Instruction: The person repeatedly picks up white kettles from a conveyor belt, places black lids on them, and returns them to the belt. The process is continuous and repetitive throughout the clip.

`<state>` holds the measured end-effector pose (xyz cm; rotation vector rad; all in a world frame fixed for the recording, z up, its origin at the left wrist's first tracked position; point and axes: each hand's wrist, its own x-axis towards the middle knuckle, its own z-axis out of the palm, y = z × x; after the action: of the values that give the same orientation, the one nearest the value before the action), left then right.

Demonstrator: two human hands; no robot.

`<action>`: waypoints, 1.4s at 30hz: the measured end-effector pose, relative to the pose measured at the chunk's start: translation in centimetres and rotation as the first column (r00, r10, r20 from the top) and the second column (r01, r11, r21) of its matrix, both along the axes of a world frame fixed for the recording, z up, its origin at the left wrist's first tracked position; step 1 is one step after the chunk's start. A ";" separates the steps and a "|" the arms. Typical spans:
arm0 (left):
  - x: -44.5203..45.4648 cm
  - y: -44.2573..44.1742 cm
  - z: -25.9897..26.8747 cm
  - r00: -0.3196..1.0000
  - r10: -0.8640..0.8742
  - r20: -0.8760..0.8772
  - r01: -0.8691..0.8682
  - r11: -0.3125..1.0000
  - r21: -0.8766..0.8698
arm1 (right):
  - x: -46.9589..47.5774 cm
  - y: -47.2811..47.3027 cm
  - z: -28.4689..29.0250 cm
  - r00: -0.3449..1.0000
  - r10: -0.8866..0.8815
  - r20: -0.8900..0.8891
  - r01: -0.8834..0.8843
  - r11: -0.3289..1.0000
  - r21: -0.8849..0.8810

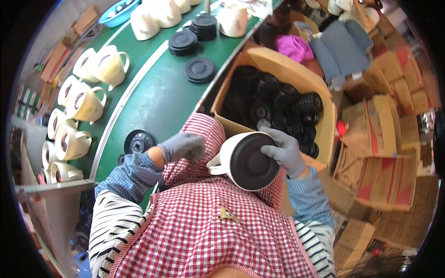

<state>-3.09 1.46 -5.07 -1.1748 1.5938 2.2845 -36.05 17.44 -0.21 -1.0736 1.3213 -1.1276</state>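
Note:
My right hand (283,151), in a grey glove, grips a cream plastic kettle body (226,158) over my lap. The body lies tilted, its black round base (255,161) facing up and its handle pointing left. My gloved left hand (184,147) hovers just left of the handle, apart from it, with curled fingers; whether it holds something small cannot be told. Beside my left wrist a black round part with a central hub (139,141) rests on the green conveyor belt (153,100). Further up the belt lie black discs (200,70) and stacks of similar discs (182,42).
An open cardboard box (326,139) of black round parts (278,100) stands beyond my right hand. Several cream kettle bodies (85,100) line the belt's left side; more stand at the top. A grey chair (344,48) and cartons (386,180) are at the right.

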 end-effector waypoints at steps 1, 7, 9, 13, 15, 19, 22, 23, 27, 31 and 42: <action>0.7 1.2 -0.3 0.998 -0.015 0.055 0.009 0.994 0.107 | -0.1 -0.2 1.1 1.000 0.002 0.000 -0.002 0.983 -0.183; 1.8 2.1 1.6 0.474 0.498 -0.726 0.101 0.789 0.606 | 1.9 -3.9 6.3 0.908 0.026 -0.418 -0.288 0.765 -0.577; 4.4 0.3 2.8 0.451 0.582 -0.677 -0.234 0.809 0.539 | 2.1 -7.5 5.5 0.748 -0.165 -0.643 -0.417 0.636 -0.649; 7.8 -9.9 5.5 0.525 0.493 -0.694 -0.669 0.743 0.021 | 1.2 -8.1 -1.4 0.959 -0.179 -0.219 0.113 0.953 -0.280; 8.2 -17.2 6.4 0.522 0.524 -0.673 -0.781 0.610 -0.131 | 1.5 -7.6 -3.8 0.957 -0.132 -0.257 0.089 0.981 -0.174; 6.8 -31.7 4.3 0.575 0.517 -0.635 -0.807 0.227 -0.546 | 2.1 -5.9 -9.0 0.959 -0.165 -0.231 0.168 0.986 -0.005; 6.0 -40.3 -0.1 0.514 0.586 -0.627 -0.734 -0.078 -0.675 | 2.5 -5.7 -10.1 0.970 -0.163 -0.181 0.181 0.979 0.088; 5.2 -42.1 -0.9 0.530 0.639 -0.557 -0.665 -0.093 -0.741 | 2.4 -5.3 -10.6 0.968 -0.177 -0.179 0.201 0.972 0.125; 1.0 -45.7 -1.1 0.403 0.781 -0.477 -0.754 -0.012 -0.657 | 1.9 -3.9 -11.1 0.947 -0.252 -0.197 0.292 0.933 0.211; 1.0 -50.0 -2.4 0.364 0.829 -0.424 -0.745 -0.014 -0.667 | 2.2 -4.1 -9.6 0.922 -0.256 -0.291 0.339 0.896 0.287; 6.3 -38.8 3.0 0.720 0.624 -0.305 -0.179 -0.257 -0.950 | 3.8 -6.6 -9.1 0.942 -0.111 -0.317 0.204 0.939 0.277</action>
<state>3.23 -37.33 -2.05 -2.5003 3.1253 0.1216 -32.26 10.89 -9.34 -0.9403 1.7854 -0.8573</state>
